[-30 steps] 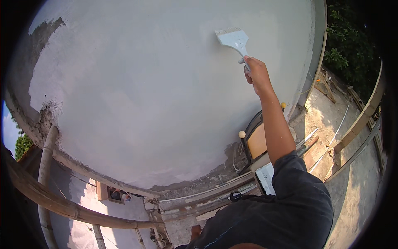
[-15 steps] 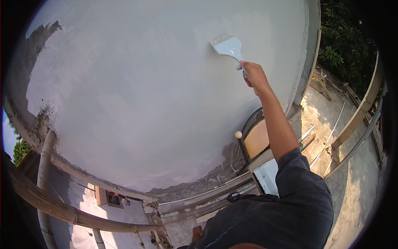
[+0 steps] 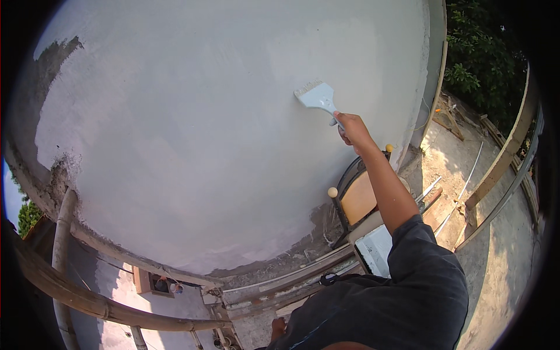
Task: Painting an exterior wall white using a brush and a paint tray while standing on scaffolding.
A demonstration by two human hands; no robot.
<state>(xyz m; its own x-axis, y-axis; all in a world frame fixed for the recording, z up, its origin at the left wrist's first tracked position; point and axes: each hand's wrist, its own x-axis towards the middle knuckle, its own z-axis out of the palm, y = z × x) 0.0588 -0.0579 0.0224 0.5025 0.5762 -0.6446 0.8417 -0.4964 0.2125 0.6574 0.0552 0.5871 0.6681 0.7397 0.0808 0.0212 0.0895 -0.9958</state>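
Being gripped in curled R hand [image 3: 353,129]: wide flat pale-blue brush [image 3: 318,97], bristles [image 3: 308,88] apparently on grey-white coated wall [image 3: 204,128]. Brought lower vs. 1 s ago, so stroke likely carried down wall. L hand [image 3: 279,325] low by dark-grey shirt [image 3: 402,291]; grip can't be told.

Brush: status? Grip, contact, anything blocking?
Right hand gripping pale-blue brush by its handle. Bristles appear on the grey-white wall. Nothing visibly blocking brush; tan-panelled frame stands lower, by wall.
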